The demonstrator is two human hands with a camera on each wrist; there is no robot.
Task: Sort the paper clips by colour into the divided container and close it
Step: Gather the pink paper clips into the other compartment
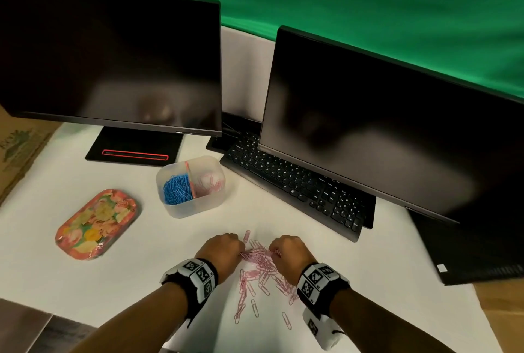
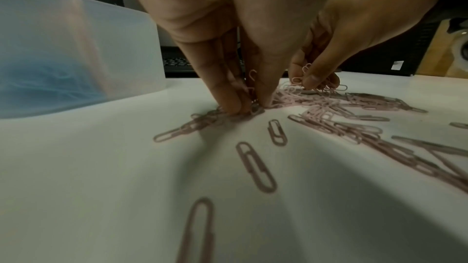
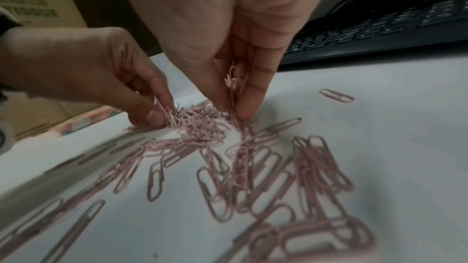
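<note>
A pile of pink paper clips (image 1: 259,270) lies scattered on the white table between my hands. My left hand (image 1: 226,249) pinches a bunch of pink clips at the pile's left edge, its fingertips (image 2: 235,107) pressed to the table. My right hand (image 1: 285,252) pinches a few pink clips (image 3: 234,81) at the pile's right edge, just above the table. The translucent divided container (image 1: 195,208) stands open behind the pile, with blue clips (image 1: 177,189) in its left compartment and pink clips (image 1: 211,179) in its right. Its floral lid (image 1: 96,223) lies to the left.
A black keyboard (image 1: 297,185) runs diagonally at the right under a dark monitor (image 1: 382,126). A second monitor (image 1: 113,55) with its stand base (image 1: 134,148) is behind the container. Cardboard (image 1: 17,151) shows at the far left, beyond the table edge.
</note>
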